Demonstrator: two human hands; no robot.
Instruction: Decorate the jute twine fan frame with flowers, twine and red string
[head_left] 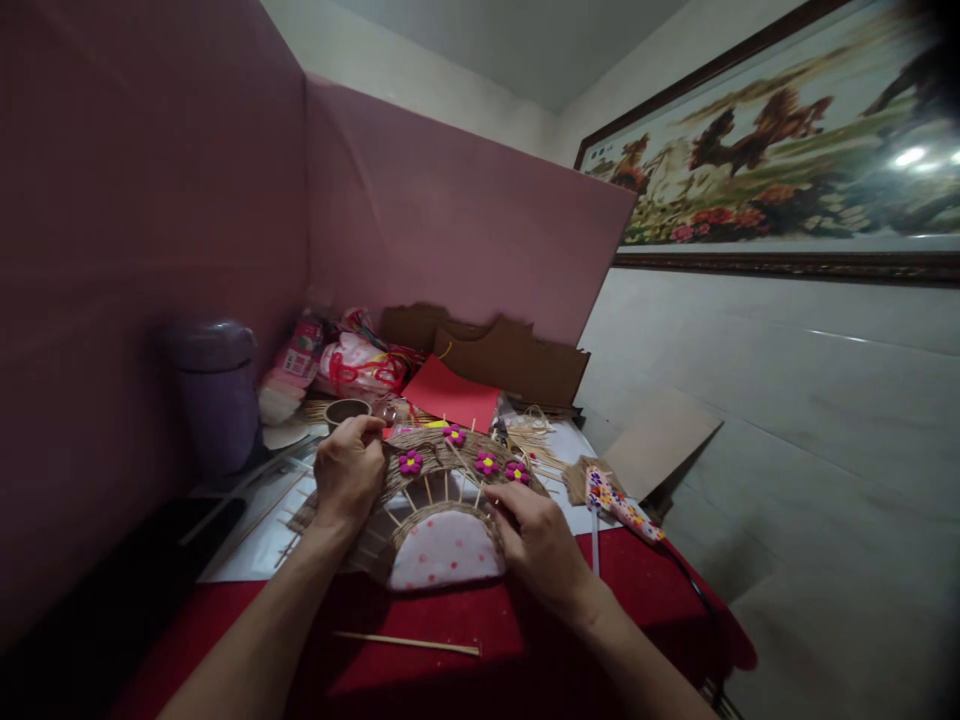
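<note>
A half-round woven fan-like piece of brown twine wound over wooden sticks lies on the red tablecloth, with a pink dotted centre and several magenta flowers along its arc. My left hand is closed on the piece's upper left edge, fingers pinched together. My right hand rests on the lower right side, fingers bent against the sticks and twine.
A loose wooden stick lies near the front edge. A purple jar stands at the left by the pink partition. Behind are bags, a small cup, red paper, cardboard and a flowered tool.
</note>
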